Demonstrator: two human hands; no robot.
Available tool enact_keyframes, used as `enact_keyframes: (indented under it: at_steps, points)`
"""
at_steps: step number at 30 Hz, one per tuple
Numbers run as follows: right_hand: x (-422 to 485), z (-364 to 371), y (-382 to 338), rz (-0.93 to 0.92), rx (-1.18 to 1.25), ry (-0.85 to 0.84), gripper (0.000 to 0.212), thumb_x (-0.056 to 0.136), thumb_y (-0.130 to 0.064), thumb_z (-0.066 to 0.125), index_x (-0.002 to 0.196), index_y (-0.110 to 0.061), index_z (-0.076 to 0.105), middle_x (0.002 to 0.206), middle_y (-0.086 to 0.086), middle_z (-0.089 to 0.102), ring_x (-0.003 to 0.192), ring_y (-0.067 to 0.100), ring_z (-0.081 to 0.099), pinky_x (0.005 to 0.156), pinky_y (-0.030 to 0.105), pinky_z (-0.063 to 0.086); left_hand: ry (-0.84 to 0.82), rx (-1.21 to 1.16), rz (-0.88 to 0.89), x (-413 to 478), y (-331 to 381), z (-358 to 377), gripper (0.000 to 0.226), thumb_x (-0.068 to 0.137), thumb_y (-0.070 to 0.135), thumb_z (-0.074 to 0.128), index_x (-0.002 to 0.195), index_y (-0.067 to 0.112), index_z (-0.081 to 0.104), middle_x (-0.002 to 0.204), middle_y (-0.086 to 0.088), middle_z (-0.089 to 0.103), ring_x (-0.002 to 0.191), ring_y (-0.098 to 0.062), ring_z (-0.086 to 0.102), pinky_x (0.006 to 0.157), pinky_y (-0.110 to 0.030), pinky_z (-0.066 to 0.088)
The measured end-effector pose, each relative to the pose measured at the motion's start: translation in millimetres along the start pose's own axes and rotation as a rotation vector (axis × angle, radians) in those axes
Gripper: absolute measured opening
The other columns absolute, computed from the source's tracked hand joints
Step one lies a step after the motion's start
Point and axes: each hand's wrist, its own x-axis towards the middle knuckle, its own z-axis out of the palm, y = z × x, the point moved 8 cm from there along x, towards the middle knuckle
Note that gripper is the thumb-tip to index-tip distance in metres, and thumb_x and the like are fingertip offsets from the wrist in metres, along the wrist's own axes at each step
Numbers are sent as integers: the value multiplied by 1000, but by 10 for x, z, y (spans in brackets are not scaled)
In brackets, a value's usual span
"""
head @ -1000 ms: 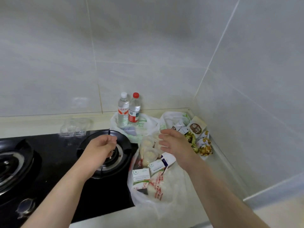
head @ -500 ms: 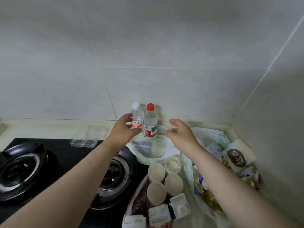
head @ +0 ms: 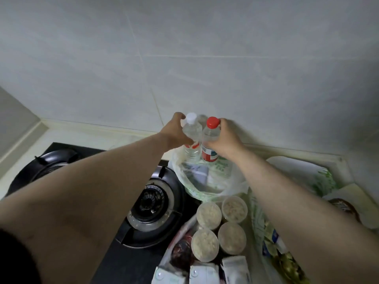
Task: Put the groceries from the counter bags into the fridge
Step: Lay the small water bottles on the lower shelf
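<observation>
Two clear water bottles stand upright against the back wall, at the rim of a thin white plastic bag (head: 213, 187). My left hand (head: 174, 134) is wrapped around the white-capped bottle (head: 192, 130). My right hand (head: 223, 138) grips the red-capped bottle (head: 210, 140) beside it. Both bottles still rest on the counter. Nearer to me, several round lidded tubs (head: 221, 226) sit in another open bag, with small white cartons (head: 205, 273) in front of them.
A black gas hob with a burner (head: 152, 210) lies left of the bags, and a second burner (head: 49, 162) sits further left. Snack packets (head: 340, 203) and green-printed bags fill the right corner. Tiled walls close off the back and right.
Both hands have reached forward from above the tubs to the back wall and closed around the two bottles. The view has moved closer and lower.
</observation>
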Motion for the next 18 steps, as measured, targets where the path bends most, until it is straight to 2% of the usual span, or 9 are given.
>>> enact_keyframes:
  at_steps: [2,4,7,10,12,14,16,18]
  points:
    - [9,43,145,4,-74,2,63,52,-40,80,110,-26,58,100,-7,66,90,11,66,76,29,52,-36,126,46,3,51,85,93,62,13,83,140,27,34,117,-5,49,100,-24,55,84,-37,52]
    - [74,101,349,9,-72,-4,68,45,-45,75,108,-26,59,96,-6,67,87,13,68,70,28,53,-20,217,78,-28,91,141,90,61,15,84,139,23,37,122,-4,45,101,-23,52,82,-32,48]
    - [-22,50,343,5,31,71,50,56,-33,76,101,-24,57,87,-6,68,80,11,67,64,28,48,9,213,122,-96,175,220,72,64,15,82,124,18,41,108,-2,57,95,-22,56,75,-32,48]
    - [-137,-15,296,-22,104,136,34,68,-18,78,94,-25,58,84,-6,67,77,11,66,65,28,50,78,154,147,-216,188,212,54,68,15,78,115,21,51,100,3,61,95,-20,58,77,-30,48]
    - [-227,-87,281,-46,121,166,46,66,-18,82,103,-29,57,91,-9,66,85,11,65,74,27,52,126,51,152,-333,179,133,45,67,15,78,106,22,57,98,5,64,95,-18,60,79,-29,50]
    - [-357,-190,254,-58,126,226,63,60,-22,85,115,-31,55,103,-10,66,96,13,65,85,32,53,145,-48,167,-470,215,24,44,66,16,79,105,22,60,98,5,65,94,-17,61,82,-31,52]
    - [-513,-295,143,-74,144,287,68,60,-21,86,119,-30,55,107,-8,65,99,15,63,88,34,51,164,-111,182,-625,265,-143,42,65,16,81,102,20,60,97,4,66,92,-17,62,80,-31,53]
    - [-721,-418,-72,-100,182,349,64,63,-19,87,119,-25,56,104,-9,63,97,16,62,86,31,49,196,-184,190,-826,303,-360,41,65,17,82,98,22,59,94,6,65,88,-15,63,73,-26,50]
